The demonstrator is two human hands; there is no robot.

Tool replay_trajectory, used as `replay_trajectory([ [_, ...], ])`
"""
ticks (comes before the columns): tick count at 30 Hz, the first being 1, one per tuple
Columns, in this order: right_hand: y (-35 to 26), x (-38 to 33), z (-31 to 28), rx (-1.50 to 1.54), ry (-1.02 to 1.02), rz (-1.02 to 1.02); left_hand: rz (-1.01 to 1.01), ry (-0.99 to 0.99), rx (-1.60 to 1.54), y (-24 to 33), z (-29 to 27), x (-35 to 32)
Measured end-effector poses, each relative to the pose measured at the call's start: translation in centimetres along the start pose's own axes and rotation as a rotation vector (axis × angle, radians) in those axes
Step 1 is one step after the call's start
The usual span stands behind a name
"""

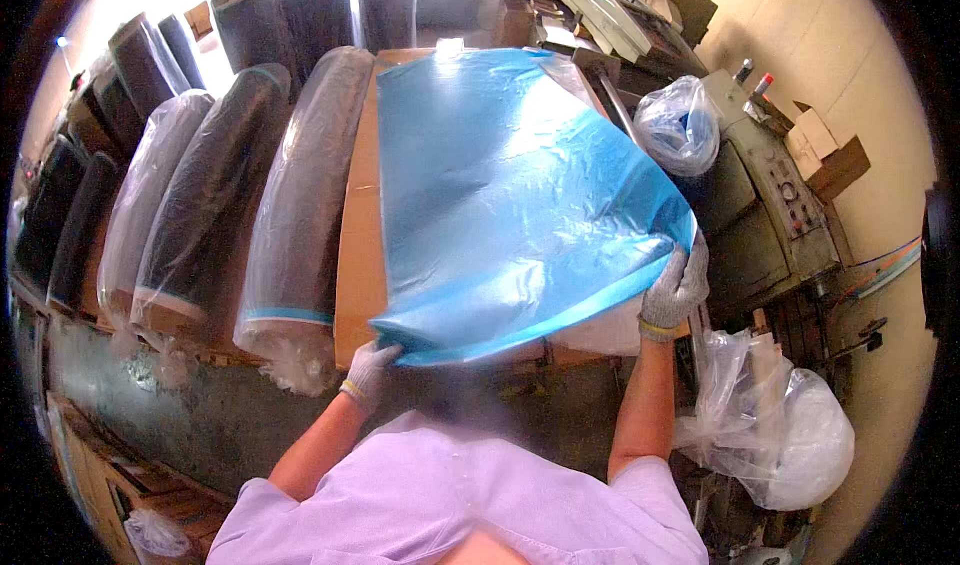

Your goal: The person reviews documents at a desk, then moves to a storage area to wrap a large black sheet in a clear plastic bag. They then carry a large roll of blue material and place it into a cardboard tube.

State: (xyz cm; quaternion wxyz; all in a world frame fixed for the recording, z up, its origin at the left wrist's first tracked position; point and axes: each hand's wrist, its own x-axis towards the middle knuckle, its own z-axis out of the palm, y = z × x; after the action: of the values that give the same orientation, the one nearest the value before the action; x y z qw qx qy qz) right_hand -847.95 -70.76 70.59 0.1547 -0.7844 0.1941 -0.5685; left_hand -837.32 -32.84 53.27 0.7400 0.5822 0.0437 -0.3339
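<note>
Workshop: long brown board-topped workbench, dark plastic-wrapped rolls along its left edge, grey control machine off its right. Left gloved hand pinches the near-left corner, and right gloved hand, raised, grips the near-right corner of a glossy blue plastic sheet. Sheet lies over the bench, long axis running from near edge to far end.

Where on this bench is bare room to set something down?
A bare cardboard strip runs between the nearest wrapped dark roll and the blue plastic sheet. Left of it the rolls lie crowded; right of the sheet stand a bag and a machine.
</note>
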Motion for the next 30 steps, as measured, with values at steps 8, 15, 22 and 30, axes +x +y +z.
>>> replay_trajectory([
  [8, 8.1, -8.1, -7.1, -0.075, 0.494, 0.639, 0.141, -0.297, 0.037, 4.0, 5.9, 4.7],
  [15, 18.2, -23.3, -9.3, -0.253, 0.594, 0.862, 0.337, -0.505, 0.433, 9.7, 11.6, 8.9],
  [22, 12.2, -10.8, -1.4, -0.103, 0.487, 0.887, 0.656, -0.656, 0.554, 23.6, 20.8, 11.9],
  [30, 15.3, -14.8, -2.9, -0.588, 0.226, 0.353, 0.978, -0.715, 0.739, 25.3, 18.4, 2.2],
])
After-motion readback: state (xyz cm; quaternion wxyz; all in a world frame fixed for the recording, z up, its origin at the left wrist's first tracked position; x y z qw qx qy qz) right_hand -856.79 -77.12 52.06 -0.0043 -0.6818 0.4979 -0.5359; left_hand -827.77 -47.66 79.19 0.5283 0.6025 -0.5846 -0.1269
